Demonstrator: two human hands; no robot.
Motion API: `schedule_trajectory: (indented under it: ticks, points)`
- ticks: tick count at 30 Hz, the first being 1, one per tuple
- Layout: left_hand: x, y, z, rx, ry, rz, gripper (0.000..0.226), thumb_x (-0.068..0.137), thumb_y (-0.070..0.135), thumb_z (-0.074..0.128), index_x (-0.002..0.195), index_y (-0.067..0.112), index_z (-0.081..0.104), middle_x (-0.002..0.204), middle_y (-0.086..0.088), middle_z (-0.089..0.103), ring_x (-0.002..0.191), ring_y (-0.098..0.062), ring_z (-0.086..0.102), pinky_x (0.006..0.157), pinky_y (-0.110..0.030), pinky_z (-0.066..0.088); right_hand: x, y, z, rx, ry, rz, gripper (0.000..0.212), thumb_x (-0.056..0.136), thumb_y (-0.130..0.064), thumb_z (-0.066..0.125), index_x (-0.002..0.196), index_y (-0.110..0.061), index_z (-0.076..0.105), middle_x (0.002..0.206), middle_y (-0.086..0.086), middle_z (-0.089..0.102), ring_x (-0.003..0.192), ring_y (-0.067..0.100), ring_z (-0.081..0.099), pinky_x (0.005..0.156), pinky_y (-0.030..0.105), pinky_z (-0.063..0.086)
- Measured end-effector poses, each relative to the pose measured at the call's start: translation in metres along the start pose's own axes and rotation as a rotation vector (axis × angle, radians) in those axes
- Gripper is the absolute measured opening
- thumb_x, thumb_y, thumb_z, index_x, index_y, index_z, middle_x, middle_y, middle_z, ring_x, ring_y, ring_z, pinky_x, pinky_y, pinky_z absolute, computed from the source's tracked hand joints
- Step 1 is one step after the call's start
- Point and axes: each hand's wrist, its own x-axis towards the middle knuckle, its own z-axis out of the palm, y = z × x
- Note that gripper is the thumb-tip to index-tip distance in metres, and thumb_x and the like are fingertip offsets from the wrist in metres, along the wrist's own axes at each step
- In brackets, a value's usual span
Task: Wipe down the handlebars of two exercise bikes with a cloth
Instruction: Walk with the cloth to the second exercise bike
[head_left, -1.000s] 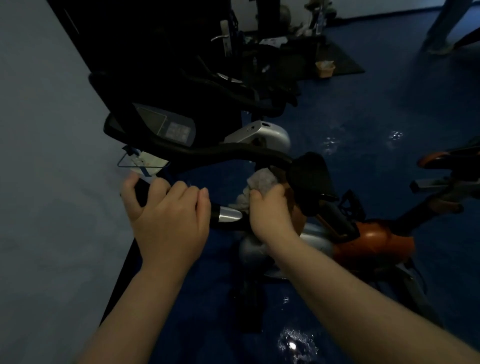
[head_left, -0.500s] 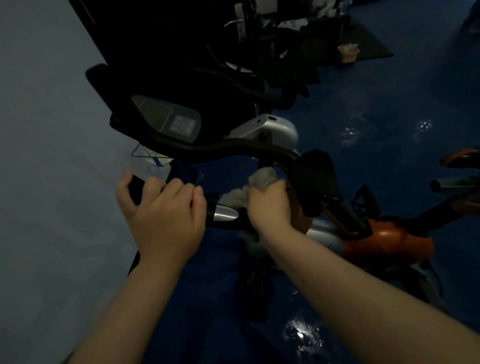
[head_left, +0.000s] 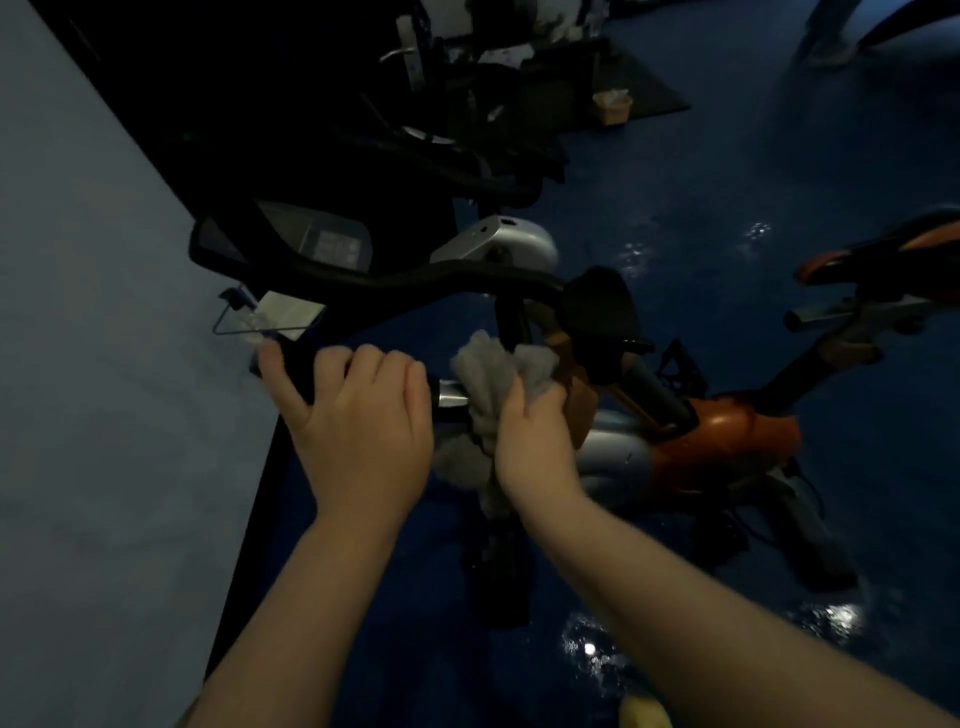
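A black handlebar (head_left: 415, 278) curves across the middle of an orange and silver exercise bike (head_left: 722, 447). My left hand (head_left: 358, 421) is wrapped around the handlebar's near black grip, just left of a silver sensor band (head_left: 451, 399). My right hand (head_left: 535, 441) clutches a crumpled grey cloth (head_left: 493, 374) pressed against the bar beside that band. The bike's console (head_left: 317, 241) sits above the bar. A second bike's saddle (head_left: 883, 249) shows at the right edge.
A pale blue wall (head_left: 104, 364) runs close along the left. More dark gym machines (head_left: 467, 135) stand behind the bike. The glossy blue floor (head_left: 727, 182) stretches to the right, with a small box (head_left: 613, 106) and a person's legs (head_left: 831, 31) far back.
My right hand has shifted the cloth along the bar, and more of the cloth now bunches above and below my fingers. My left hand keeps its hold on the grip.
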Motion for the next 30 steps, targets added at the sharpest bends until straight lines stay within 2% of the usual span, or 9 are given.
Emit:
schedule_trajectory:
  ticks: [4,7,10,12,15,18,21,25,30]
  points:
    - [-0.022,0.009,-0.002,-0.296,-0.115,-0.022,0.035,0.095,0.031,0.040,0.122,0.024,0.061,0.128,0.004,0.057,0.132,-0.019,0.036,0.114,-0.043,-0.019,-0.032,0.041,-0.019,-0.041,-0.089,0.018,0.016,0.095,-0.037,0.049,0.104,-0.029,0.039,0.095,-0.006,0.062,0.082,0.000,0.062,0.067,0.018,0.052]
    - [-0.039,0.022,0.004,-0.542,-0.146,-0.023,0.042,0.092,0.031,0.043,0.132,0.026,0.053,0.146,0.001,0.043,0.144,-0.024,0.017,0.114,-0.037,-0.017,-0.041,0.080,-0.050,-0.177,-0.006,0.135,0.025,0.092,-0.035,0.056,0.103,-0.022,0.038,0.096,-0.002,0.063,0.088,0.012,0.063,0.080,0.036,0.054]
    - [-0.067,0.052,0.016,-0.728,-0.256,0.124,0.047,0.092,0.030,0.043,0.139,0.024,0.045,0.156,-0.003,0.029,0.148,-0.019,0.007,0.118,-0.033,-0.011,-0.053,0.115,-0.089,-0.315,0.015,0.227,0.025,0.091,-0.037,0.058,0.102,-0.018,0.044,0.097,-0.001,0.063,0.087,0.013,0.061,0.075,0.030,0.052]
    - [-0.092,0.080,0.026,-0.841,-0.416,0.256,0.047,0.094,0.029,0.042,0.140,0.024,0.043,0.157,0.000,0.026,0.147,-0.014,0.010,0.119,-0.028,-0.006,-0.064,0.132,-0.116,-0.402,0.067,0.266,0.025,0.090,-0.039,0.060,0.100,-0.018,0.051,0.096,-0.002,0.063,0.086,0.011,0.060,0.072,0.028,0.050]
    - [-0.129,0.123,0.047,-0.932,-0.742,0.307,0.042,0.095,0.024,0.048,0.138,0.023,0.047,0.153,0.009,0.031,0.144,-0.010,0.020,0.119,-0.031,0.012,-0.079,0.153,-0.158,-0.490,0.165,0.322,0.024,0.088,-0.037,0.061,0.100,-0.016,0.058,0.095,0.000,0.063,0.084,0.012,0.059,0.075,0.032,0.051]
    - [-0.158,0.167,0.068,-0.893,-1.016,0.359,0.040,0.094,0.019,0.052,0.134,0.022,0.050,0.147,0.007,0.040,0.136,-0.013,0.033,0.113,-0.028,0.025,-0.095,0.171,-0.204,-0.570,0.240,0.364,0.026,0.086,-0.032,0.060,0.110,-0.021,0.060,0.108,-0.002,0.060,0.089,0.012,0.057,0.076,0.028,0.048]
    - [-0.176,0.216,0.080,-0.772,-1.196,0.476,0.040,0.092,0.019,0.050,0.132,0.021,0.051,0.139,0.004,0.049,0.127,-0.015,0.043,0.106,-0.027,0.033,-0.110,0.190,-0.253,-0.649,0.303,0.393,0.037,0.085,-0.031,0.060,0.121,-0.025,0.056,0.120,-0.005,0.055,0.100,0.013,0.056,0.078,0.027,0.047]
    - [-0.191,0.287,0.081,-0.651,-1.323,0.618,0.037,0.093,0.023,0.047,0.129,0.021,0.053,0.136,0.003,0.051,0.123,-0.018,0.046,0.100,-0.028,0.035,-0.126,0.214,-0.321,-0.778,0.313,0.434,0.042,0.087,-0.035,0.060,0.127,-0.025,0.052,0.127,-0.008,0.050,0.108,0.014,0.054,0.084,0.030,0.049]
    - [-0.197,0.374,0.080,-0.621,-1.317,0.678,0.039,0.093,0.027,0.046,0.131,0.023,0.051,0.137,0.003,0.051,0.122,-0.018,0.048,0.098,-0.029,0.038,-0.128,0.233,-0.408,-0.806,0.331,0.464,0.042,0.087,-0.038,0.058,0.128,-0.027,0.052,0.129,-0.008,0.050,0.109,0.012,0.055,0.086,0.026,0.047]
